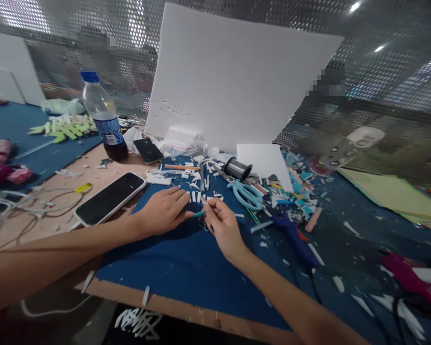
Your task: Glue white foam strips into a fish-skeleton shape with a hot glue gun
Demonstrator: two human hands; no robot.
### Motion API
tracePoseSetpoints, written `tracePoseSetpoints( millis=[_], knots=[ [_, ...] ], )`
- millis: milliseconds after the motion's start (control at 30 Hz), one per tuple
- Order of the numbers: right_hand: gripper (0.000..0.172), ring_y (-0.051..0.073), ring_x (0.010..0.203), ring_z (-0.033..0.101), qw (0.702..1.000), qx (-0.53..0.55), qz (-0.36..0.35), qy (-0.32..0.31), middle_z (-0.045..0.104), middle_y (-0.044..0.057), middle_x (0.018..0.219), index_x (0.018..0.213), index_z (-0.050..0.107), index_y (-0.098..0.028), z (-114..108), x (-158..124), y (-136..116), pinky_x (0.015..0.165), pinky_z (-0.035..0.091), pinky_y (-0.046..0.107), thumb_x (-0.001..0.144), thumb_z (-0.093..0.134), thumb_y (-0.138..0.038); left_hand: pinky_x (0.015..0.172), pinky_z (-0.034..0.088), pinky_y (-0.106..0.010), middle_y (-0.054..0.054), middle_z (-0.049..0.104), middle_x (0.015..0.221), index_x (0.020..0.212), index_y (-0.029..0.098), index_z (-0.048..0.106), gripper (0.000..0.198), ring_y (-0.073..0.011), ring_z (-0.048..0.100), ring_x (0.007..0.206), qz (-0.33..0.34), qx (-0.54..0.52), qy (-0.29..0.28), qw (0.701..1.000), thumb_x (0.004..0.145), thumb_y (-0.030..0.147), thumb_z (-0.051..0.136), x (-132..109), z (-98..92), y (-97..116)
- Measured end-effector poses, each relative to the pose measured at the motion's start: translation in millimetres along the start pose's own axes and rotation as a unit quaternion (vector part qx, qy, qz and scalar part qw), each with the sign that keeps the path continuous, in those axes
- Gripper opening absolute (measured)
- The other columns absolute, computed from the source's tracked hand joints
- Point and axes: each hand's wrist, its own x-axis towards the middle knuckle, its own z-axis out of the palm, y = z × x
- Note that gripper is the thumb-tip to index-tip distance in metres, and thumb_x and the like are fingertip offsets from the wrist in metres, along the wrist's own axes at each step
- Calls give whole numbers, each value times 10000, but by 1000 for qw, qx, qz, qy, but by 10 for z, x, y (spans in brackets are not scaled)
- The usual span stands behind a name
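Note:
A small green strip [197,214] spans the gap between my two hands, low over the blue mat [172,263]. My left hand [165,211] is closed at the strip's left end, palm down, fingers together. At the other end, my right hand [223,229] pinches it between thumb and fingertips. Just beyond my fingers lie several short white foam pieces [194,196]. Light blue scissors [247,194] rest to the right of my right hand, beside a spool of grey wire [238,168]. The strip's exact kind cannot be made out.
A smartphone [109,199] and white cables lie left, with a soda bottle [106,120] behind. A blue glue gun [296,239] and a magenta glue gun [413,282] lie right among scraps. A large white foam board [233,76] stands upright at the back.

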Motion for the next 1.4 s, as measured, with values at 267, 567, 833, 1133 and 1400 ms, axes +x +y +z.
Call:
tracePoseSetpoints(
  millis=[267,567,833,1133,1400],
  knots=[
    [315,63,380,299,996,-64,-1,55,329,-88,448,656,474,-190,-36,6,3,400,257,209,875,477,-417,648,417,-319,-100,644,813,870,123,589,325,-247,572,820,-61,74,-146,985,911,368,379,8,25,67],
    [325,103,434,468,996,-48,9,72,502,-35,480,669,521,-187,8,-4,-4,453,411,229,847,520,-459,571,424,-298,-80,666,794,855,145,591,158,-221,622,700,-33,34,-177,983,812,121,440,45,38,93],
    [321,104,450,504,995,-34,6,96,557,-20,519,684,537,-178,-5,-3,15,456,437,228,822,558,-467,591,448,-304,-82,659,770,832,138,575,160,-227,635,693,-32,34,-161,986,842,143,415,17,55,67],
    [299,100,444,496,995,-18,0,96,526,-32,517,705,535,-178,6,-28,8,430,436,222,840,542,-444,483,288,-255,-31,569,650,754,161,495,219,-159,538,561,-117,-52,-114,985,899,213,338,-11,43,22],
    [288,96,447,485,993,-53,-19,99,507,-39,519,729,513,-189,-8,-63,-4,456,436,225,873,496,-438,464,248,-218,49,357,550,638,184,351,319,-79,334,479,-217,-349,-51,910,914,345,335,-11,1,59]
  ],
)
